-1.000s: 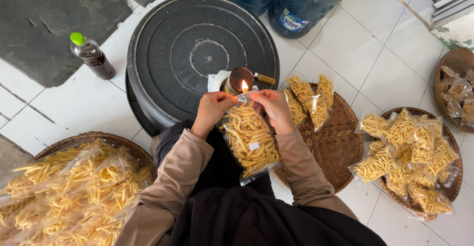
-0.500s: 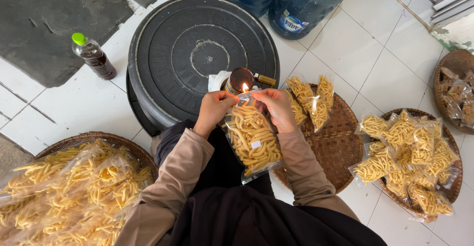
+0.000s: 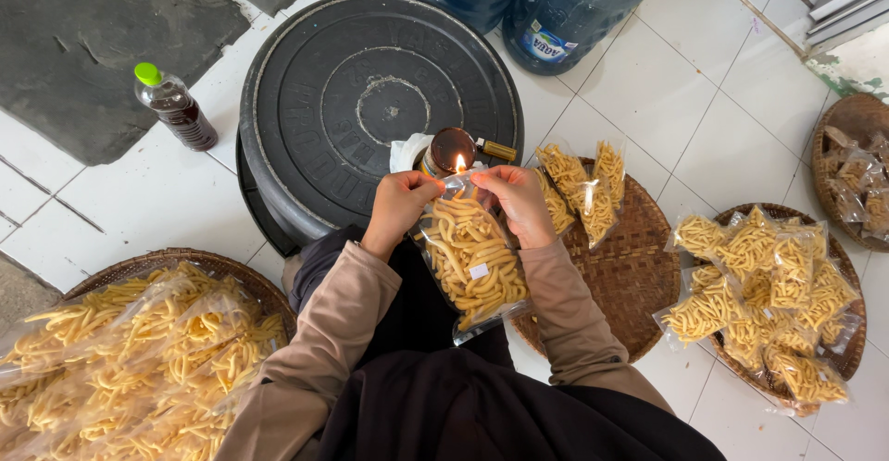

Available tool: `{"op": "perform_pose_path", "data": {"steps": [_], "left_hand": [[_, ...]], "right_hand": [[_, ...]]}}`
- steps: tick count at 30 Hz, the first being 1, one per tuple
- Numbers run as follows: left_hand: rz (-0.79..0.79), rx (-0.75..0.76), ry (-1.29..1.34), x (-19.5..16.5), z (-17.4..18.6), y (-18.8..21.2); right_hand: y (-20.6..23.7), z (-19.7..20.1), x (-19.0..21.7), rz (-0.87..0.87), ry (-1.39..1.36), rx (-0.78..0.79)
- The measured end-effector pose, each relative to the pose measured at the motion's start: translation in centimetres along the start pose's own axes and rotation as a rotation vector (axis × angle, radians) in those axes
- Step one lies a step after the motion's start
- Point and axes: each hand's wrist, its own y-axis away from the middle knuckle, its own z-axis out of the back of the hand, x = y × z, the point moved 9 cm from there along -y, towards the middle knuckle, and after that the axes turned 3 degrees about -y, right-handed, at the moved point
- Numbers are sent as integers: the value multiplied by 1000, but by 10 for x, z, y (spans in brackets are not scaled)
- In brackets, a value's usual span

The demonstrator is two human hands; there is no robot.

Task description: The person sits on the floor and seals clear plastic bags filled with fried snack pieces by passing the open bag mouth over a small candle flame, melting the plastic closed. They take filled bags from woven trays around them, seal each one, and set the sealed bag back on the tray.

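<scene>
A white tiled floor (image 3: 704, 128) carries everything; on it lies a big round black plastic lid (image 3: 370, 100) over a drum, with two blue water jugs (image 3: 556, 7) behind it; at lower left a wide woven tray (image 3: 167, 262) holds a large clear bag of loose yellow stick snacks (image 3: 120, 368), seemingly not yet portioned; at right a woven tray (image 3: 847, 331) bears a heap of filled small packets (image 3: 759, 304), which look finished, and a nearer flat woven tray (image 3: 630, 276) has only two packets (image 3: 579, 183); judging by this, much remains; a dark bottle with a green cap (image 3: 176, 105) stands apart at left; in the middle the left hand (image 3: 398, 211) and right hand (image 3: 519, 202) each pinch a top corner of a clear packet of yellow sticks (image 3: 472, 257), stretching its mouth against the flame of a small lamp (image 3: 454, 151) on the lid's edge.
</scene>
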Motion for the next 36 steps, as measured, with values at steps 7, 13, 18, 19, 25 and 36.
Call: {"op": "perform_pose_path", "data": {"steps": [7, 13, 18, 19, 25, 36], "left_hand": [[10, -9, 49, 3, 2, 2], [12, -20, 12, -1, 2, 2], [13, -26, -18, -4, 2, 1], [3, -21, -10, -5, 2, 1], [-6, -15, 14, -7, -1, -1], [45, -17, 25, -7, -2, 1]], "right_hand": [[1, -5, 2, 12, -4, 29], [1, -4, 3, 5, -2, 8], [0, -1, 5, 19, -1, -9], [0, 0, 4, 16, 0, -9], [-3, 4, 5, 24, -9, -15], [-1, 8, 10, 42, -6, -36]]}}
